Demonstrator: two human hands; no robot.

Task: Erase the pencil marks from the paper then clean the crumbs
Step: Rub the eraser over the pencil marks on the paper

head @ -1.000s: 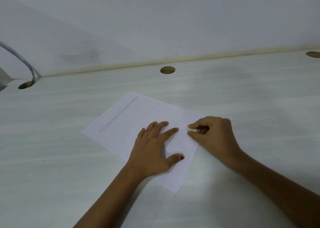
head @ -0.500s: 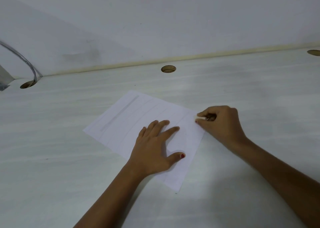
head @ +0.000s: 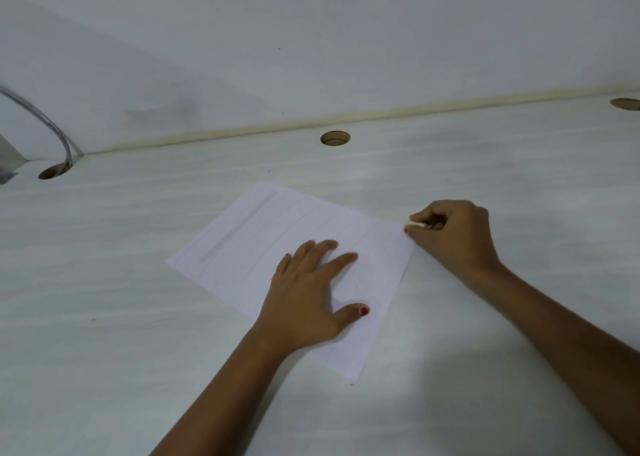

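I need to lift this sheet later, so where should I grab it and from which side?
Probably pinch the paper at its near corner, coming from the person's side. It lies flat; that corner is bare: the left hand presses the middle, the right hand pinches the eraser at the right corner.

The eraser (head: 416,225) is mostly hidden inside the right hand (head: 457,242).

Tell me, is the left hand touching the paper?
Touching. The head view shows the left hand lying flat on the paper, fingers spread, with palm and thumb resting on the sheet and no gap.
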